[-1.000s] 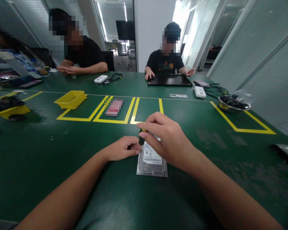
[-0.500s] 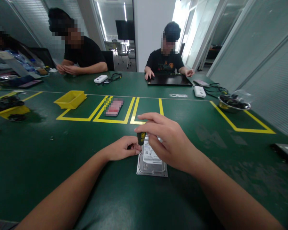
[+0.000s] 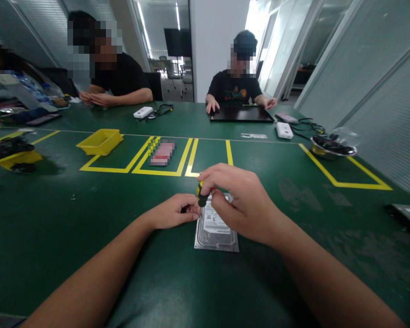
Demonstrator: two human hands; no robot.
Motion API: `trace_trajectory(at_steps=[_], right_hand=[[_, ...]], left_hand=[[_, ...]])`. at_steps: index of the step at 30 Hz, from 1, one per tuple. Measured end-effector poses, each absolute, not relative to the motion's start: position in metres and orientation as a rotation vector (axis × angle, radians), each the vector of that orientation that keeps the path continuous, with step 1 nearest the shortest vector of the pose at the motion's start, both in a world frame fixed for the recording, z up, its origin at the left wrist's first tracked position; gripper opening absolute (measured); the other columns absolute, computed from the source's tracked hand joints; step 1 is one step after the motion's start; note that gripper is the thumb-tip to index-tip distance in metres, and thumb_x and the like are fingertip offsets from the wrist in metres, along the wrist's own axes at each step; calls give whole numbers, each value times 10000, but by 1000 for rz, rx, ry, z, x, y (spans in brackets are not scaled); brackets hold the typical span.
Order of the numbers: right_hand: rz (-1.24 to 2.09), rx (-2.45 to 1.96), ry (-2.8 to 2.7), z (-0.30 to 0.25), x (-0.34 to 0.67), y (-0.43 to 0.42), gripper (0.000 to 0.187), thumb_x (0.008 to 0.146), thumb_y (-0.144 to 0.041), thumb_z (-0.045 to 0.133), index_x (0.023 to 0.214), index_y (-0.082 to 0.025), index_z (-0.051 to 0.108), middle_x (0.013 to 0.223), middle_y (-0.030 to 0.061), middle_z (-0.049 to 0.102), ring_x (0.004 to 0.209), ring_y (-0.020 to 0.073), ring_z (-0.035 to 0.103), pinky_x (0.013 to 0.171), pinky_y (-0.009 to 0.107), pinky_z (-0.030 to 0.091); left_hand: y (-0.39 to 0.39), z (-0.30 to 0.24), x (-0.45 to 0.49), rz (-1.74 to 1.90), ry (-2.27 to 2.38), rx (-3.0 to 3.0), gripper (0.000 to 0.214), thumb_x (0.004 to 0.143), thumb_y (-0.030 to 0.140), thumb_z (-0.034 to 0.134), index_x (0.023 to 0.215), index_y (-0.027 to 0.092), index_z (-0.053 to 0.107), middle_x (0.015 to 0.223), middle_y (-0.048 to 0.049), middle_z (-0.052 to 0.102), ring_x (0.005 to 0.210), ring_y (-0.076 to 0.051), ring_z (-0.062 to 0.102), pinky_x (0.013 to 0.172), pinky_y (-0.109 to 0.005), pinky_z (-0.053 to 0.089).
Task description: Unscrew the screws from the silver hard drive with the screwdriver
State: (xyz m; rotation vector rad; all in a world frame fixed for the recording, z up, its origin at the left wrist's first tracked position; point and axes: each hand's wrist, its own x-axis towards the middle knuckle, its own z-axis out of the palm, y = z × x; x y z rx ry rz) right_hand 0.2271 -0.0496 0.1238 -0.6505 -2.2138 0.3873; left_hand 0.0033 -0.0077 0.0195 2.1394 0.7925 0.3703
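Note:
A silver hard drive (image 3: 216, 230) with a white label lies flat on the green table (image 3: 89, 228) in front of me. My right hand (image 3: 239, 200) is closed round the black-and-yellow handle of a screwdriver (image 3: 201, 195), held upright over the drive's far left corner. My left hand (image 3: 174, 211) rests on the table with its fingers curled against that same corner, beside the screwdriver's tip. The tip itself is hidden by my fingers.
Yellow tape boxes (image 3: 136, 166) mark the table beyond the drive. A yellow bin (image 3: 100, 141) sits far left, a metal bowl (image 3: 332, 148) of parts far right, a grey tray edge (image 3: 408, 214) at right. Two people (image 3: 237, 86) sit across, one by a black laptop (image 3: 241, 115).
My right hand's fingers have shifted round the screwdriver handle, turning it slightly. The left hand and the drive stay where they were.

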Motion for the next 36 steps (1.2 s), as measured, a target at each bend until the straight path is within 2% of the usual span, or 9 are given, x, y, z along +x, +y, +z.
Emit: trace_trajectory(at_steps=[13, 24, 29, 33, 36], right_hand=[[342, -683, -2270, 125, 226, -50, 109, 904, -122, 514, 930, -153, 615, 1072, 92, 682, 1013, 185, 618, 906, 330, 467], [347, -805, -2274, 122, 224, -50, 57, 874, -124, 565, 877, -180, 554, 1012, 67, 687, 963, 191, 633, 836, 319, 471], [314, -802, -2264, 120, 225, -49, 213, 891, -118, 534, 1099, -152, 569, 1075, 68, 684, 988, 176, 634, 874, 316, 490], [278, -686, -2272, 118, 226, -48, 248, 910, -105, 476, 1124, -146, 594, 1155, 90, 674, 1112, 187, 607, 987, 360, 473], [265, -696, -2262, 118, 225, -48, 264, 909, -95, 462, 1117, -143, 617, 1189, 118, 641, 1130, 195, 589, 987, 385, 478]], left_hand=[[-8, 16, 2, 392, 811, 2145, 195, 893, 321, 606, 959, 139, 628, 914, -36, 631, 809, -171, 563, 721, -277, 448], [-7, 17, 3, 400, 791, 2150, 213, 886, 350, 601, 937, 146, 632, 850, -28, 618, 774, -168, 549, 713, -282, 454], [-7, 17, 3, 389, 785, 2145, 184, 889, 325, 600, 932, 148, 631, 861, -28, 621, 773, -163, 546, 725, -284, 446], [-7, 17, 4, 391, 782, 2141, 191, 889, 338, 601, 905, 150, 626, 831, -22, 613, 760, -164, 540, 709, -280, 439], [-7, 16, 4, 400, 797, 2114, 191, 891, 338, 605, 880, 148, 612, 811, -12, 599, 742, -154, 532, 684, -263, 424]])
